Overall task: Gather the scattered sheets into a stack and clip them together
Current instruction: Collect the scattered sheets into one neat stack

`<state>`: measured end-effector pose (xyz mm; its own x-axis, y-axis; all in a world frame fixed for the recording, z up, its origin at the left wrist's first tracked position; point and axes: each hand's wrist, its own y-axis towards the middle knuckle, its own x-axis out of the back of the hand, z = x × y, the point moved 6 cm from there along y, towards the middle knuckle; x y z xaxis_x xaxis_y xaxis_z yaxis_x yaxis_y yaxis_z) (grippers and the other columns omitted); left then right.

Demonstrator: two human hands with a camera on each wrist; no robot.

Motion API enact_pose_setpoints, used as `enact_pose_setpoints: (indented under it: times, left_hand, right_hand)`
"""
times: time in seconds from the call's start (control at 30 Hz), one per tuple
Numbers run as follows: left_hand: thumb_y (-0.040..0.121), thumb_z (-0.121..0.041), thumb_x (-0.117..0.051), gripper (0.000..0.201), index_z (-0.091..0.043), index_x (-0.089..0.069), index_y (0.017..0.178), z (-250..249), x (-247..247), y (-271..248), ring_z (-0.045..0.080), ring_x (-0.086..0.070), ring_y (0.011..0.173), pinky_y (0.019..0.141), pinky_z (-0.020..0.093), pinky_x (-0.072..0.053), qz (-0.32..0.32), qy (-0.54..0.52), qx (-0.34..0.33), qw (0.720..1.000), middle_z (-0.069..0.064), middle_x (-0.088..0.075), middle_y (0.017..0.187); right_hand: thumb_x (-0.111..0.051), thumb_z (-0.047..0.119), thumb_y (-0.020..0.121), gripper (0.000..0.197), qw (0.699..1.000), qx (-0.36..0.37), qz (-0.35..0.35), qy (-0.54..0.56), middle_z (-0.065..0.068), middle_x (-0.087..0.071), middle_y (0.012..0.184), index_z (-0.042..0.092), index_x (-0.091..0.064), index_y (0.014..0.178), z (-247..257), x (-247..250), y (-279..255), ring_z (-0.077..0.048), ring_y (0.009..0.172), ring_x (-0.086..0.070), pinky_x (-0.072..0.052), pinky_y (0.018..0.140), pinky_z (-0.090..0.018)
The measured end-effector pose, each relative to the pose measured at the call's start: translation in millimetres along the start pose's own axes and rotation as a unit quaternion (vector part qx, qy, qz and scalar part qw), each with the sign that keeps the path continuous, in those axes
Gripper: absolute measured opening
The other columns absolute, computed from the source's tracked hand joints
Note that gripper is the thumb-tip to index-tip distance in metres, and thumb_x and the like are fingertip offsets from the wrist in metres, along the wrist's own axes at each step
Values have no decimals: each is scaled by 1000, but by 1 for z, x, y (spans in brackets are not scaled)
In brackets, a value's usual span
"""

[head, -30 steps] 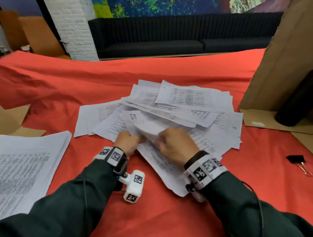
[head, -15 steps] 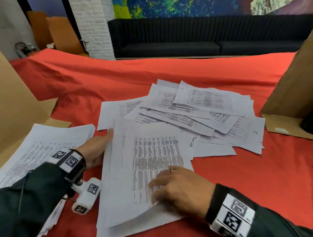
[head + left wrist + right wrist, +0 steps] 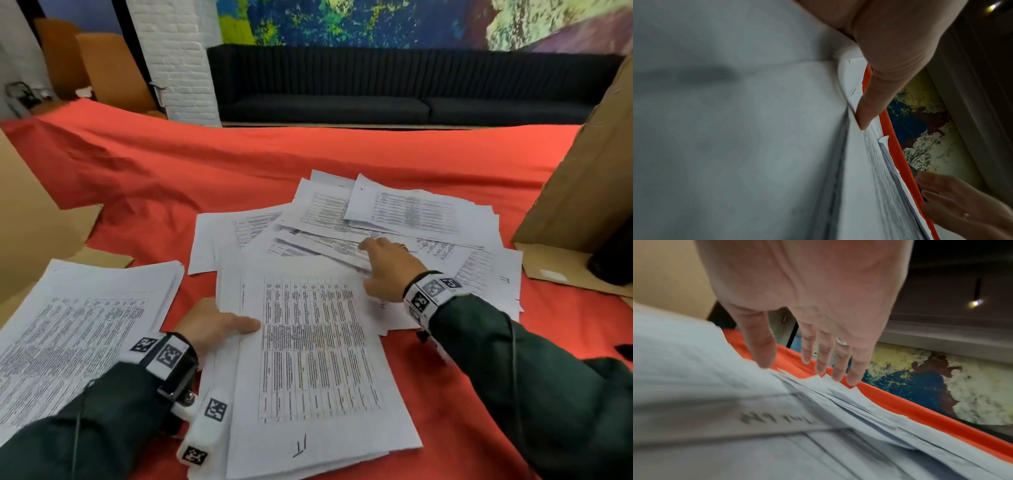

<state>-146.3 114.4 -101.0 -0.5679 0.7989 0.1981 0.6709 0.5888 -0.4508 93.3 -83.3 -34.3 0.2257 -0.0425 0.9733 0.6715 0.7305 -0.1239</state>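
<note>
A gathered stack of printed sheets [image 3: 315,359] lies on the red cloth in front of me. My left hand [image 3: 236,329] pinches its left edge, thumb on top and fingers hidden beneath. In the left wrist view the thumb [image 3: 877,91] presses on the stack [image 3: 756,146]. Beyond it, several scattered sheets [image 3: 404,212] overlap in a loose pile. My right hand [image 3: 376,246] reaches over that pile with straight fingers and holds nothing. In the right wrist view its fingertips [image 3: 838,369] hover just above the fanned sheets [image 3: 828,410]. A small dark item [image 3: 624,351], cut off at the right edge, cannot be identified.
A second thick stack of sheets [image 3: 78,325] lies at the near left. Cardboard [image 3: 30,219] stands on the left and a tall cardboard panel [image 3: 589,164] with a black cylinder [image 3: 613,260] on the right. A red cloth [image 3: 274,161] covers the table.
My right hand left the gathered stack and reached forward onto the scattered pile. My left thumb moved onto the stack's left edge. The stack stayed near me.
</note>
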Motion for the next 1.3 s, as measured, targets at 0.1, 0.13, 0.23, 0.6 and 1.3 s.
enact_pose_setpoints:
  times: [0.1, 0.13, 0.23, 0.6, 1.3]
  left_hand:
    - [79, 0, -82, 33, -7, -74, 110, -1, -4, 0, 30, -78, 91, 88, 45, -60, -13, -10, -10, 1000, 10, -80, 100]
    - [79, -1, -83, 33, -8, -74, 110, 0, -3, 3, 29, -78, 91, 87, 44, -61, -20, -12, -10, 1000, 9, -80, 100]
    - [70, -9, -90, 57, -8, -65, 122, 1, 1, 11, 28, -76, 95, 92, 50, -59, -53, -34, -23, 998, 9, -78, 109]
    - [91, 9, -61, 73, -47, -56, 139, -6, 4, 3, 11, -61, 105, 97, 33, -45, -130, -45, -180, 974, -23, -63, 129]
    - [89, -16, -75, 30, -10, -74, 118, -16, -16, -10, 25, -74, 105, 98, 43, -55, -48, -154, -142, 977, 7, -78, 111]
  right_hand:
    - [-68, 29, 78, 88, 993, -53, 9, -102, -9, -30, 157, 23, -21, 153, -20, -10, 28, -36, 138, -40, -46, 105, -53]
    - [-68, 32, 79, 87, 991, -62, 3, -121, -10, -31, 157, 23, -21, 152, -24, -10, 37, -37, 138, -40, -46, 106, -55]
    - [-71, 35, 82, 84, 987, -104, 5, -126, -12, -34, 153, 20, -24, 150, -34, -4, 62, -42, 133, -45, -47, 103, -57]
    - [-43, 7, 98, 30, 981, -81, -66, -161, -16, -64, 112, 7, -59, 123, -30, 19, 83, -38, 102, -66, -55, 83, -43]
    - [-53, 49, 97, 32, 980, 180, 80, 21, -9, -67, 95, 18, -56, 91, 183, -24, -83, -32, 93, -65, -42, 72, -34]
